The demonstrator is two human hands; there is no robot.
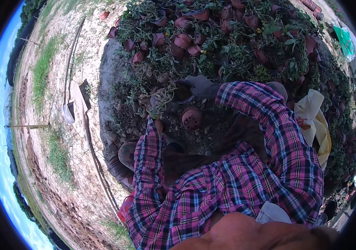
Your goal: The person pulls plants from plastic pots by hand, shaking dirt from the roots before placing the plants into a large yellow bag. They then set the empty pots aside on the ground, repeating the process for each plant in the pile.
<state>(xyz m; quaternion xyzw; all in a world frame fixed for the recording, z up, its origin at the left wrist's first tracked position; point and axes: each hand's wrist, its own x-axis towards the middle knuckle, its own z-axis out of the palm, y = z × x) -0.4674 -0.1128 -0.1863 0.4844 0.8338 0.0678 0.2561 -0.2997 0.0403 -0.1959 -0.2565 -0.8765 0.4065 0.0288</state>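
Observation:
My right hand [201,86], in a dark grey glove, grips the rim of a dark plant pot [183,95]; the pot is tilted, with its opening in shadow. Just left of it are a pale, dry, stringy plant [163,98] and clods of soil. My left hand [158,126] is low beside a small green sprig [156,113]; the plaid cuff and shadow hide most of its fingers. An upturned reddish-brown pot [191,119], its base dotted with holes, rests on the soil between my hands and my knees.
Ahead lies a heap of reddish pots [182,41] tangled with green weeds. A cream and yellow sack [311,114] stands by my right elbow. On the pale ground at left lies a long-handled tool [68,112]. A green plastic bag [344,41] is at far right.

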